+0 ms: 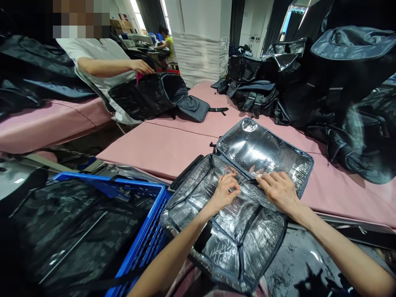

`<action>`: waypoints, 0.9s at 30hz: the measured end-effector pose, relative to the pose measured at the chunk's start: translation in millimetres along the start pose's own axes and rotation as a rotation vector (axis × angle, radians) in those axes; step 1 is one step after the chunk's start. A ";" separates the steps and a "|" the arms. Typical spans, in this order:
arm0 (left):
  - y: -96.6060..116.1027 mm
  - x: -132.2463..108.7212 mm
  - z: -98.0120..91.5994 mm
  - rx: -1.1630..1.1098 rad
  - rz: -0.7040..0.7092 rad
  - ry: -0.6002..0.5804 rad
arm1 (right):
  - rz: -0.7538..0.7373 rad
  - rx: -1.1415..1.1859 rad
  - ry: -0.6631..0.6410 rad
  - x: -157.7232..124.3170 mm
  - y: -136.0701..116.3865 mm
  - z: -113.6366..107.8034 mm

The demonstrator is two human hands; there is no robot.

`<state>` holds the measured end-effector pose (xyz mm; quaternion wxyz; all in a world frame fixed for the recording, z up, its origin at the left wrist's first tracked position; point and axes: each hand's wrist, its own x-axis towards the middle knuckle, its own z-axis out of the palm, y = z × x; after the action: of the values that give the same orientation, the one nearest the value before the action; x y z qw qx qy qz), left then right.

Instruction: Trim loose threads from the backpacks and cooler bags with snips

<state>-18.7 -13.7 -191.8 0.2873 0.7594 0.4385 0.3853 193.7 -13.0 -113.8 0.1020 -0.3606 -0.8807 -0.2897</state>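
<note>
So the insulated bag (pixel 229 237) is right in front of the person working, spread wide open with its crinkly silver foil lining facing up. Its foil-lined lid (pixel 266 150) is flopped back flat on the pink table (pixel 173 144), while the body sits at the near edge, closer to the worker. Dark piping runs along the seams inside and round the rim of the lid.

Left hand (pixel 225 190) is up over the bag's opening, thumb and index bent toward each other in almost a ring. Honestly can't tell if anything's pinched in there. Right hand (pixel 277 189) is down at the hinge side where the lid meets the body, fingers bent over that seam; they look like they're touching it, but the thumb's hidden from where I'm standing, so no clue if it's really gripping.

Just beside the bag, on the worker's left, there's a blue plastic crate (pixel 151 225) with a black camo bag (pixel 80 222) in it. Across the table a co-worker in a white shirt (pixel 99 57) has a hand (pixel 142 67) on a black backpack-style bag (pixel 148 95), its flap hanging open on the table. Over on the far right there's a big heap of black bags (pixel 256 93), some showing silver lining.
</note>
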 end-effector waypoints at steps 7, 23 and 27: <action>1.2 0.1 -4.9 -0.031 0.024 -0.061 | -0.050 -0.052 -0.044 -9.0 -3.0 -3.1; -5.5 19.9 -14.3 0.104 -0.290 0.350 | -0.053 -0.060 0.077 31.0 -9.6 12.3; -1.7 34.2 -10.2 0.116 -0.260 0.377 | -0.084 -0.089 0.117 54.8 -13.2 23.2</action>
<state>-17.1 18.5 -176.3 0.2034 0.6264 0.6002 0.4540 145.8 24.5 -117.1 0.1251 -0.3099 -0.8738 -0.3532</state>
